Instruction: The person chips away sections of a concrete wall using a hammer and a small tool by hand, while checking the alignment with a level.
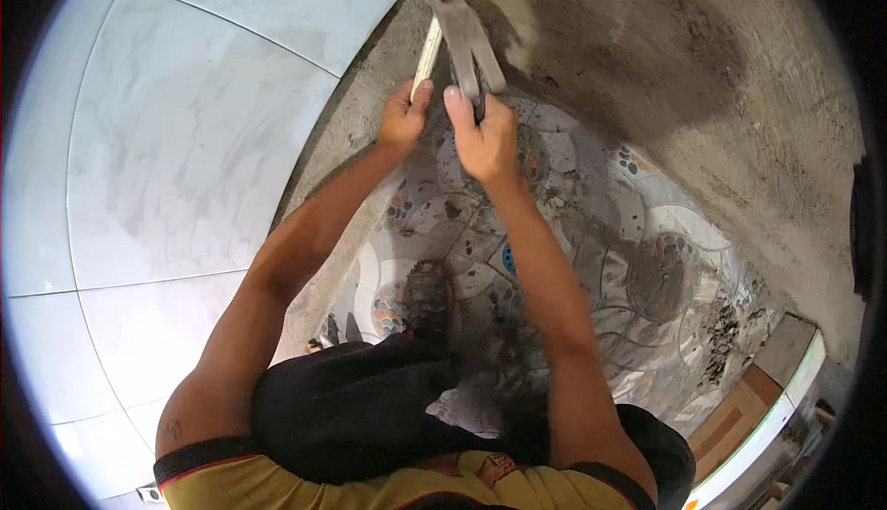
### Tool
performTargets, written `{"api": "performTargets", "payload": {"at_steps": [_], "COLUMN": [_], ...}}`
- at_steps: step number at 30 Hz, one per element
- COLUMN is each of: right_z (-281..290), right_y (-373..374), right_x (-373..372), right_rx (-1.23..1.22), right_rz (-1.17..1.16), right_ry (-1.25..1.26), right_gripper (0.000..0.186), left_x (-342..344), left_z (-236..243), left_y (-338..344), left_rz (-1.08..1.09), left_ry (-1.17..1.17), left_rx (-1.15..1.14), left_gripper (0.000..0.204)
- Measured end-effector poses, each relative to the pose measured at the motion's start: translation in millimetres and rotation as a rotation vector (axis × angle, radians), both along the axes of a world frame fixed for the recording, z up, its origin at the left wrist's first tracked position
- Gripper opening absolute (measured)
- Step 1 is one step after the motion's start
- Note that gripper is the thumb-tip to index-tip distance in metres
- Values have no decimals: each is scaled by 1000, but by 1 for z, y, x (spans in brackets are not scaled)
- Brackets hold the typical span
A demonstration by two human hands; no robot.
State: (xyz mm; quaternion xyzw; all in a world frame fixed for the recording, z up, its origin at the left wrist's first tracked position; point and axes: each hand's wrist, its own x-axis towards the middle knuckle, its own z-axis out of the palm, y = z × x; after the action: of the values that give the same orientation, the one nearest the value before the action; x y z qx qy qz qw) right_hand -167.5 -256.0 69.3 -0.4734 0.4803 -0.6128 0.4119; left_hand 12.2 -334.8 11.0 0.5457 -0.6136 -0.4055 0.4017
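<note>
We see both bare hands reaching out ahead of the body, close together near the corner where the glossy white wall tiles (185, 131) end and rough grey plaster (776, 159) begins. Our left hand (404, 124) has its fingers wrapped around the lower part of a pale yellow stick (427, 55), which stands nearly upright with a slight lean to the right. Just beside it, our right hand (487, 140) is closed on a grey, fork-shaped tool (462, 34), its thumb pointing up along the grip; the tool is blurred, so we cannot tell its exact kind. The top of the stick and the upper part of the tool meet or overlap in our view; we cannot tell whether they touch. A dark patch (637, 48) spreads over the plaster to the right. Below lies a soiled floor of pebble-patterned tiles (647, 200), with a small blue round piece (509, 261) beside our right forearm.
</note>
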Motion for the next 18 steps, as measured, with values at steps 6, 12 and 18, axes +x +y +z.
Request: {"api": "performTargets", "payload": {"at_steps": [6, 12, 18], "right_z": [-36, -7, 4], "right_y": [-34, -29, -48], "right_x": [-8, -27, -66], "right_rx": [285, -107, 204], "right_rz": [79, -39, 146], "right_ry": [100, 35, 245], "right_gripper": [56, 70, 76], "left_x": [-9, -20, -20], "left_z": [11, 68, 68], "left_y": [6, 13, 15], "left_rz": [21, 42, 42], "left_ry": [-81, -158, -75], "left_rx": [46, 211, 326], "left_gripper": [40, 42, 42]}}
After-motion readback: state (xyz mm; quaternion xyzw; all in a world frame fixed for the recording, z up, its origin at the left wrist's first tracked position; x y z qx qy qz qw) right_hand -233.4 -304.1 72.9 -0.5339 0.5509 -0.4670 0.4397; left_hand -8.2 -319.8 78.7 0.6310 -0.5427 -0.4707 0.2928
